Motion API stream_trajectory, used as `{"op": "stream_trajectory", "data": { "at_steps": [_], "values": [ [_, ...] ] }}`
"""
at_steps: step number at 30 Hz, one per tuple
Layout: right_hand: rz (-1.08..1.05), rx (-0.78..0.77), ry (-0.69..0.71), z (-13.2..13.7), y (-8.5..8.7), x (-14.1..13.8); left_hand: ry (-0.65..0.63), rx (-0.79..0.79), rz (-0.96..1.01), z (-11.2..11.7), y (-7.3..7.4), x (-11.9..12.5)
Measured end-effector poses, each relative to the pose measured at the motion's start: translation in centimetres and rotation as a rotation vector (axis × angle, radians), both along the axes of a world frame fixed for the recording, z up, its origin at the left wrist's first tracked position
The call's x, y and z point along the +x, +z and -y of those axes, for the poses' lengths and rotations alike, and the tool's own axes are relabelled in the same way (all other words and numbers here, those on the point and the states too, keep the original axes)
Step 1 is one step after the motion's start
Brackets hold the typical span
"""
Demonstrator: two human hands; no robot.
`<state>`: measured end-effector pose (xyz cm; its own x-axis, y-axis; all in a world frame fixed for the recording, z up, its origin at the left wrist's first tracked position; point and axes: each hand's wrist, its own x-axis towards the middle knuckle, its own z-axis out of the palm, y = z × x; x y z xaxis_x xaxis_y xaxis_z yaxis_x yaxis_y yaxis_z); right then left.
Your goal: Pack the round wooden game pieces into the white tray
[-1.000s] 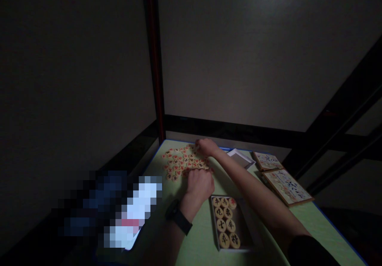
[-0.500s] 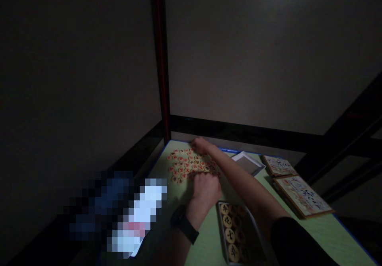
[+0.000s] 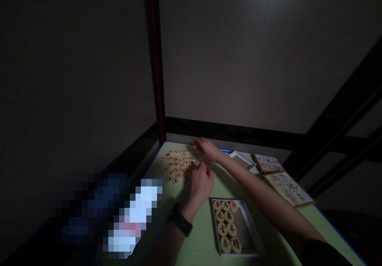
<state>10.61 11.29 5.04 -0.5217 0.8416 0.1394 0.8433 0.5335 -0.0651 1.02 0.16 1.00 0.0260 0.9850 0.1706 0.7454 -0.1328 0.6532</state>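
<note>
Many round Chinese chess pieces [image 3: 177,164] with red or black characters lie loosely in a patch at the table's far left corner. My left hand [image 3: 201,180], a black watch on its wrist, is at the near right side of this patch with its fingers curled together. Beyond it, at the far right side of the patch, my right hand [image 3: 208,150] has bent, closed fingers. What either hand grips is hidden. Closer to me, a shallow open box [image 3: 252,228] holds rows of chess pieces, mostly with black characters and one red; its right part shows bare bottom.
A pale tray-like lid [image 3: 243,160] lies at the far edge of the green table [image 3: 199,234]. Two flat boxes with printed covers, a farther one [image 3: 270,162] and a nearer one [image 3: 288,188], lie along the right edge. Blurred-out bright shape at left. Walls border the back and left.
My left hand has shifted slightly up and right, its fingers more turned in. My right hand has moved slightly right and down. The view has shifted, and the box now shows more fully.
</note>
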Motion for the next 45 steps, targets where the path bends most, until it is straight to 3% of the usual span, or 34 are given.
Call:
{"op": "stream_trajectory", "data": {
  "at_steps": [2,4,7,9,13,17,23,28,32,39,45],
  "values": [
    [-0.151,0.071,0.038,2.5,-0.4,2.5,0.054,-0.031,0.367,-0.7,-0.8,0.5],
    [-0.354,0.148,0.069,5.4,-1.3,4.8,0.025,-0.091,0.74,-1.1,-1.4,1.1],
    [-0.519,0.196,0.09,9.8,-2.7,6.9,-0.193,-0.18,1.149,-0.8,-1.7,1.9],
    [-0.543,0.216,0.067,12.3,-3.3,7.3,-0.336,-0.214,1.249,-0.1,-1.6,2.2],
    [-0.569,0.229,-0.024,15.6,-3.6,7.4,-0.415,-0.304,1.285,1.2,-1.2,2.2],
    [-0.729,0.198,-0.074,17.1,-3.8,8.7,-0.457,-0.37,1.32,1.7,-1.1,1.8],
    [-0.896,-0.072,-0.16,17.1,-3.8,11.1,-0.507,-0.486,1.362,1.0,-1.4,1.2],
    [-0.607,-0.194,-0.147,17.8,-1.8,11.8,-0.542,-0.522,1.364,0.6,-1.5,0.9],
    [-0.29,-0.171,-0.092,19.1,-0.4,11.3,-0.561,-0.511,1.323,0.8,-1.6,0.9],
    [0.104,-0.101,-0.064,19.6,-1.2,9.5,-0.573,-0.489,1.287,0.8,-2.0,0.7],
    [0.107,-0.091,-0.042,19.2,-1.7,9.5,-0.579,-0.513,1.283,0.7,-1.9,0.8]
  ]
}}
